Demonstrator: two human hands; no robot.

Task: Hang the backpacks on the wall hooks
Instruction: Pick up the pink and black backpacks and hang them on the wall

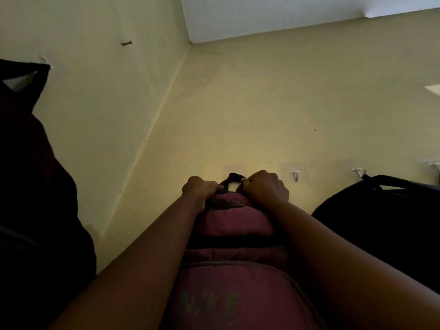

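Note:
A pink backpack (235,270) with faint green lettering is held up flat against the yellow wall. Its black top loop (234,176) lies over a clear adhesive hook plate (234,168); the hook itself is hidden behind the loop. My left hand (202,190) grips the left end of the loop and the bag's top. My right hand (265,185) grips the loop's right end. Both forearms reach up from the bottom of the frame.
A bare clear hook (295,175) sits just right of the loop. Further right, a dark backpack (381,215) hangs by its strap from another hook (358,172). A dark bag (31,175) hangs at far left; a bare nail (127,43) sticks out above it.

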